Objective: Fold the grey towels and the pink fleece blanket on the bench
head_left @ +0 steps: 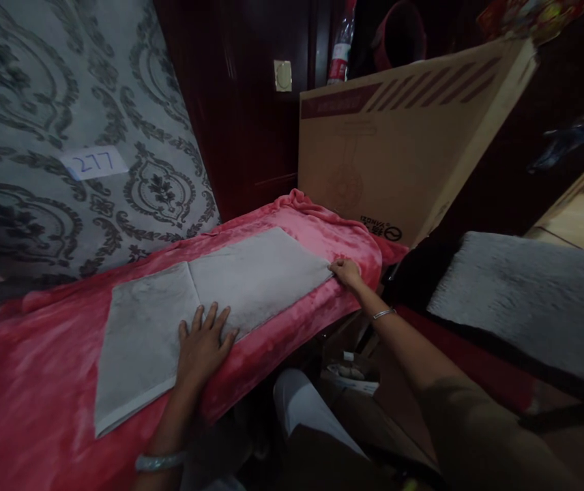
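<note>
- Right, so the grey cloth (pixel 251 276) lies spread lengthwise on the pink blanket (pixel 20 382), a crease crossing it near the middle and its left portion angled toward the near edge.
- Now to the left hand (pixel 202 348): palm down, fingers fanned wide, it presses on the cloth beside that crease, close to the near edge, gripping nothing.
- Over on the other side, the right hand (pixel 346 272) has its fingertips drawn narrow, pinching the cloth's far right corner, and the fabric puckers slightly toward that grip.
- Both wrists are dressed for it: a broad bracelet (pixel 160 462) on the left, a slim bangle (pixel 385 314) on the right.
- Just behind the blanket's right end stands a big cardboard box (pixel 389 143), printed with dark stripes, a bottle (pixel 340 58) showing above its top edge at the left.
- Up on the left, patterned wallpaper (pixel 162 187) carries a paper label (pixel 96 162) reading 277, with a dark red panel (pixel 251 129) next to it.
- And away to the right, well apart from the cloth, sits a fluffy grey cover (pixel 532 300).
</note>
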Tool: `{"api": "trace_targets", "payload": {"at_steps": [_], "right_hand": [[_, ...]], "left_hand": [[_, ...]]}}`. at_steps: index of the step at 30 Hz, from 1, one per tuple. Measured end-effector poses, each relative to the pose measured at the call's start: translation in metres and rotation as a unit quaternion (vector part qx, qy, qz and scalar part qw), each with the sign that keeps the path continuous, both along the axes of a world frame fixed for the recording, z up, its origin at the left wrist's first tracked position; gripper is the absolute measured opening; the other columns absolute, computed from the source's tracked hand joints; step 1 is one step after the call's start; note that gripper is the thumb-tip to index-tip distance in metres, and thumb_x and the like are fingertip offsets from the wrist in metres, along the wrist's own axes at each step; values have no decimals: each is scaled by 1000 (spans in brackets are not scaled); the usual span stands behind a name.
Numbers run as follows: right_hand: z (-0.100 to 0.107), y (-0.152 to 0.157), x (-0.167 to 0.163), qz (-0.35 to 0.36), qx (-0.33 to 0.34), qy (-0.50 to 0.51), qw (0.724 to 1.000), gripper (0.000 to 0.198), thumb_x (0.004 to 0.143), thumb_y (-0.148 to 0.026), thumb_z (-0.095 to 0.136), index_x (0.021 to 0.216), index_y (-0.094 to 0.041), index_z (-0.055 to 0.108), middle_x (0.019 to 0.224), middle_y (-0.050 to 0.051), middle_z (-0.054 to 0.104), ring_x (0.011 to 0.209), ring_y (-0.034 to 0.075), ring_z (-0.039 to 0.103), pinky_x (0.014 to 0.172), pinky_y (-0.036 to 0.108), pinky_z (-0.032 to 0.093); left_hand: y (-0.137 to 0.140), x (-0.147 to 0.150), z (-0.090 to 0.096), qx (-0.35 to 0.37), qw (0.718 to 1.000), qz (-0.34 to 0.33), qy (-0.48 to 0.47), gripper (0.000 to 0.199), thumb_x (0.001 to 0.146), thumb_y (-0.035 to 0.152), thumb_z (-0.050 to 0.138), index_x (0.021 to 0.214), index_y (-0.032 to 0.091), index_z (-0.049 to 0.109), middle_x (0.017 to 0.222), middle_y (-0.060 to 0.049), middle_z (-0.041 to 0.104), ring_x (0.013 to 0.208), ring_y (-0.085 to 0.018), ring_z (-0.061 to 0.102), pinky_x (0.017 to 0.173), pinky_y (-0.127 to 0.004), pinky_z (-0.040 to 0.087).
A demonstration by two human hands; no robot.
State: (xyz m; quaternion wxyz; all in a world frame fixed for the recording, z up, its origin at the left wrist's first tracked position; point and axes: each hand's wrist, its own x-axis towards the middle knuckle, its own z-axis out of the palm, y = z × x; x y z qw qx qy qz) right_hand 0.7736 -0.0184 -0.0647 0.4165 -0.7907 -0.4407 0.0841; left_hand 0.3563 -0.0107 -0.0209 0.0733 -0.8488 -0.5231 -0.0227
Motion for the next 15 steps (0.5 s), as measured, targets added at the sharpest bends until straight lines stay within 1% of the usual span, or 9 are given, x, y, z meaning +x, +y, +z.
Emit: {"api": "trace_targets", "payload": {"at_steps": [4,7,10,13,15], "right_hand": [[4,-1,-3,-13,-16,-17,1000,11,78,-24,59,74,-17,68,73,2,68,67,14,58,61,22,40],[8,-3,-3,-20,-26,-38,999,10,79,-25,64,80,-18,70,81,3,71,72,14,59,62,22,39],[15,0,0,-16,-37,-51,998,9,79,-27,67,76,-19,69,76,3,69,66,13,55,59,23,36],[28,9,2,-2,-33,-54,998,11,77,-26,68,70,-18,66,68,2,66,61,13,52,58,23,36],[37,16,3,9,-12,-53,998,12,81,-27,64,74,-17,67,73,3,67,65,13,54,60,22,38]], "left_hand": [[-1,1,1,-1,1000,2,4,57,98,47,41,153,29,43,164,-6,33,153,-36,25,117,-66,25],[-2,1,3,-2,1000,4,11,58,99,47,39,153,28,42,164,-6,32,153,-36,23,118,-66,24],[-2,2,4,-5,1000,8,18,58,99,47,38,154,28,41,164,-5,31,153,-36,23,118,-66,24],[-1,2,2,-2,1000,7,19,58,99,46,38,154,28,41,165,-5,31,153,-36,23,117,-66,24],[0,2,1,4,1000,4,13,58,99,46,39,154,28,41,164,-6,32,152,-37,24,117,-66,24]]}}
